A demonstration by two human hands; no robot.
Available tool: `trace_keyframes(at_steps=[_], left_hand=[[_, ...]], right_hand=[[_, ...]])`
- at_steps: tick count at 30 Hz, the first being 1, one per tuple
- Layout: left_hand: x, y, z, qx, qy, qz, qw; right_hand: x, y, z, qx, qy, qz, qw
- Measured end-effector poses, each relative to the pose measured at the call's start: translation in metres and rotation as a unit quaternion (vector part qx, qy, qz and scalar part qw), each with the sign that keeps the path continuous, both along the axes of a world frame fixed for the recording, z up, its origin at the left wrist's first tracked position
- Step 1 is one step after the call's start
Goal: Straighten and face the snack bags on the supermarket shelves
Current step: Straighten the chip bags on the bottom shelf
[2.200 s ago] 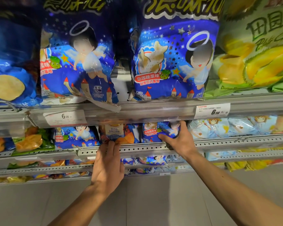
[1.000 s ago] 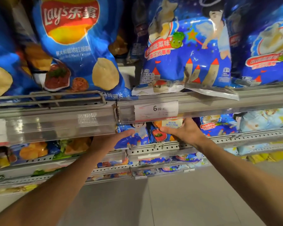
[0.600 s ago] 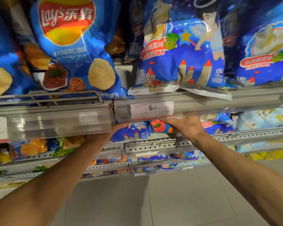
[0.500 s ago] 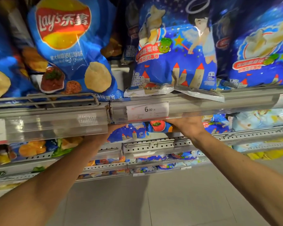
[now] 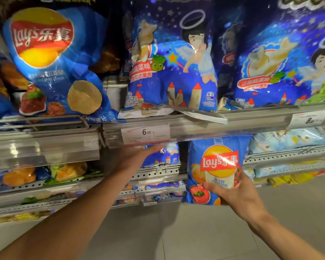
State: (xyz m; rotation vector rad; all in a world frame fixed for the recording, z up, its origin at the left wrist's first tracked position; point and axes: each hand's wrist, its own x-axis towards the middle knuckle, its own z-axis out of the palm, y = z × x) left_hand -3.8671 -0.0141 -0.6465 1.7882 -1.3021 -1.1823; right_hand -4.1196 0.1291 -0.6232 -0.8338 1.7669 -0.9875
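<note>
Shelving: a steel top shelf (image 5: 251,119) runs across the view, with a clear price rail along its front; a lower shelf (image 5: 158,172) with a perforated front edge sits beneath it, and more tiers show below that.
Floor: pale tiles (image 5: 195,231) fill the bottom of the view.
Big Lay's bag (image 5: 51,62): blue, upright on the top shelf at the left, face forward, leaning slightly, behind a wire fence.
Angel bag (image 5: 173,62): dark blue with a haloed cartoon figure, upright on the top shelf at centre; its bottom seam juts out over the shelf edge.
Second angel bag (image 5: 281,62): same design, at the right on the top shelf, just beside the first, with a darker bag set back between them.
Small Lay's bag (image 5: 216,169): blue, upright, logo facing out, held clear in front of the lower shelf; its top reaches up to the price rail.
Right hand (image 5: 238,196): grasping the small Lay's bag at its lower right, thumb across the front, fingers behind.
Left hand (image 5: 135,158): reaching under the price rail, fingers fairly straight, tips touching a small angel bag (image 5: 163,156) that stands on the lower shelf; it does not clasp the bag.
Pale bags (image 5: 289,137): light blue packs lying on the lower shelf at the right.
Price tag (image 5: 145,133): white, reads 6.00, in the rail below the angel bag.
Second tag (image 5: 308,119): at the far right, partly cut off.
</note>
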Motion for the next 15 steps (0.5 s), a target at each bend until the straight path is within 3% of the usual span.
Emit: trace_keyframes(at_steps=[8, 15], left_hand=[[-0.036, 0.003, -0.007, -0.023, -0.015, -0.008, 1.0], [-0.036, 0.006, -0.013, -0.046, -0.079, -0.044, 0.995]], right_hand=[[-0.019, 0.018, -0.009, -0.002, -0.03, 0.002, 1.0], [-0.021, 0.018, -0.004, -0.006, -0.036, 0.009, 0.999]])
